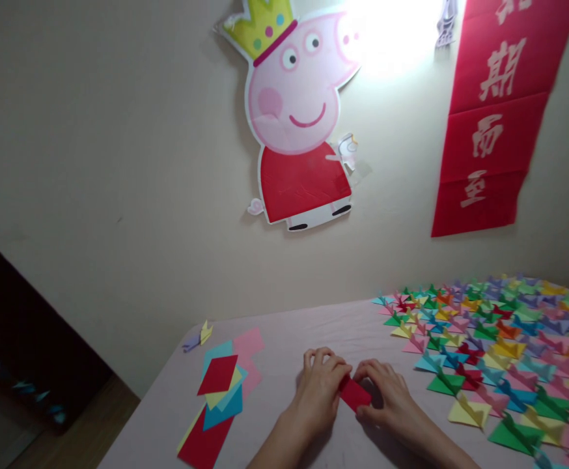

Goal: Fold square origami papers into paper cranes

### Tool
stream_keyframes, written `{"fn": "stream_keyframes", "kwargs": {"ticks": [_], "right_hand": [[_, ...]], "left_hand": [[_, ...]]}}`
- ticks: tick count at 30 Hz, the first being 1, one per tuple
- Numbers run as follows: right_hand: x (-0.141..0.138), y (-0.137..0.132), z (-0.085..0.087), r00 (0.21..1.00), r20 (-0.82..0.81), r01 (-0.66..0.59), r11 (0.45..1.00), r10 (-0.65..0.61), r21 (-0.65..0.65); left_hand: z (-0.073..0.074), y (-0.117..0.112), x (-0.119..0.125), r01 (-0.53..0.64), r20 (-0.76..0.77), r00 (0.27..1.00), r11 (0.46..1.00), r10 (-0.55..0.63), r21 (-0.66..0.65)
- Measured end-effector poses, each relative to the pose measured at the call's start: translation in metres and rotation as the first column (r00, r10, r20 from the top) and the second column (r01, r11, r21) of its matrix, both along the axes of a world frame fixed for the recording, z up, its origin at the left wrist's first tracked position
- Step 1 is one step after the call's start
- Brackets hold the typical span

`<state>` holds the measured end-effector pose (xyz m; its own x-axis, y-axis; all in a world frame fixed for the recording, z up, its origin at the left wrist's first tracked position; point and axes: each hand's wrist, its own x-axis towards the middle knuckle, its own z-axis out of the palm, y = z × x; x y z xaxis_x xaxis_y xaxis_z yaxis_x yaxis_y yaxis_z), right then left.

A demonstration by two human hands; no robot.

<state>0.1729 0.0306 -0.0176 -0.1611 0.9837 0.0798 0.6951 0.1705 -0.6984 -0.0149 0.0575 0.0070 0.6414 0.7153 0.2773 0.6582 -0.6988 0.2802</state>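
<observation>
Between my two hands is a small piece of folded red paper (355, 394), close to the front of the cloth-covered table. My left hand (319, 384) grips its left edge, with the fingers curled. On the other side, my right hand (386, 393) pinches the paper's right edge between thumb and fingers. Part of the paper is hidden under the fingertips. To the left lies a loose stack of coloured paper sheets (219, 376) in red, yellow, blue and pink. Many folded paper cranes (484, 361) in mixed colours stand in rows on the right.
Two small folded paper pieces (199, 337) lie at the table's (284, 339) far left corner. Behind it rises a wall with a cartoon pig cutout (299, 117) and a red banner (492, 143). At far left, a dark opening (11, 339) shows more folded paper.
</observation>
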Motion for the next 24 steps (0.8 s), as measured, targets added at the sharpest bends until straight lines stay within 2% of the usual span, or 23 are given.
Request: {"fn": "stream_keyframes", "kwargs": {"ticks": [3, 6, 10, 13, 17, 21, 24], "right_hand": [[0.007, -0.002, 0.003, 0.994, -0.097, -0.061, 0.997, 0.057, -0.043], [0.014, -0.003, 0.002, 0.971, -0.182, -0.168, 0.984, 0.156, -0.054], [0.016, -0.002, -0.001, 0.962, -0.168, -0.220, 0.975, 0.214, -0.016], [0.015, -0.003, 0.000, 0.965, -0.151, -0.216, 0.976, 0.215, 0.010], [0.013, -0.005, 0.001, 0.968, -0.137, -0.206, 0.978, 0.210, 0.044], [0.003, -0.006, -0.004, 0.991, -0.098, -0.087, 0.994, 0.093, 0.064], [-0.006, -0.006, -0.005, 0.997, -0.076, -0.011, 0.998, 0.016, 0.062]], "left_hand": [[0.000, -0.001, 0.000, 0.027, -0.016, 1.000, 0.996, -0.026, 0.084], [-0.008, -0.005, -0.002, 0.037, 0.007, 0.999, 0.981, -0.039, 0.193], [-0.022, -0.010, -0.006, 0.008, 0.062, 0.998, 0.941, -0.031, 0.337], [-0.028, -0.014, -0.009, -0.002, 0.058, 0.998, 0.931, -0.020, 0.366], [-0.026, -0.020, -0.012, -0.004, 0.014, 1.000, 0.941, -0.001, 0.337], [-0.022, -0.024, -0.013, 0.016, -0.012, 1.000, 0.933, -0.013, 0.360], [-0.022, -0.027, -0.014, 0.014, 0.025, 0.999, 0.929, -0.024, 0.369]]}}
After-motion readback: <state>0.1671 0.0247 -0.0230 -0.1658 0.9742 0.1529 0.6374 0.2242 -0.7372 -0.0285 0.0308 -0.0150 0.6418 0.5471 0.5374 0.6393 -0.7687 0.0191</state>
